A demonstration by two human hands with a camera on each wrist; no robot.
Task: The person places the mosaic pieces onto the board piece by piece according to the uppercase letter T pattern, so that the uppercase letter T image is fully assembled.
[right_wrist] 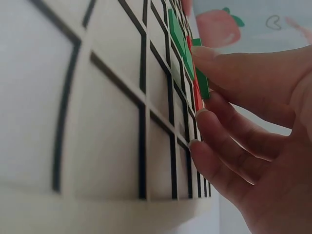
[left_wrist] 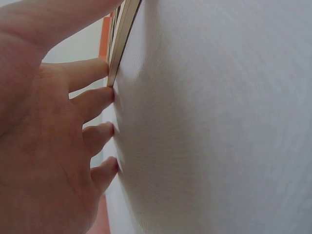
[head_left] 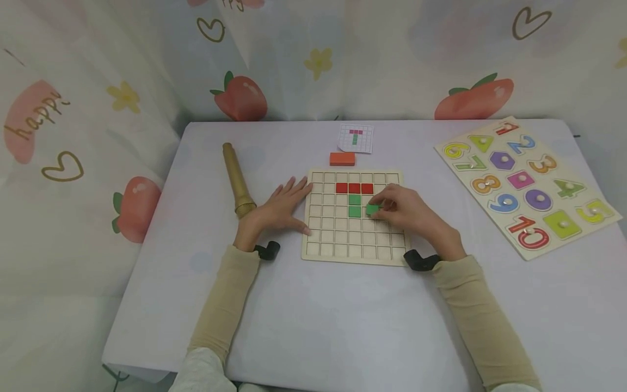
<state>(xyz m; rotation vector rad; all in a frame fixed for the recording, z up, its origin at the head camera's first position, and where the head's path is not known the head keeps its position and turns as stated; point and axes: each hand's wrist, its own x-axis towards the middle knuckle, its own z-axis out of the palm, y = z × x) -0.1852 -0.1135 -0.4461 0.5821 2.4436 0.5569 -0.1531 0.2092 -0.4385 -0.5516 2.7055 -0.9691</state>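
Note:
A pale wooden grid board lies on the table. Three red square tiles fill a row near its top, and two green tiles sit in cells below the middle red one. My right hand pinches another green tile between thumb and fingers, over the cells right of the placed green ones. In the right wrist view this pinched tile stands tilted close to the board. My left hand is spread, its fingertips and thumb at the board's left edge; in the left wrist view, straight fingers reach the edge and tabletop.
Behind the board lie an orange block and a small card printed with a red and green T pattern. A bamboo-like stick lies to the left. On the right is a number and shape puzzle board.

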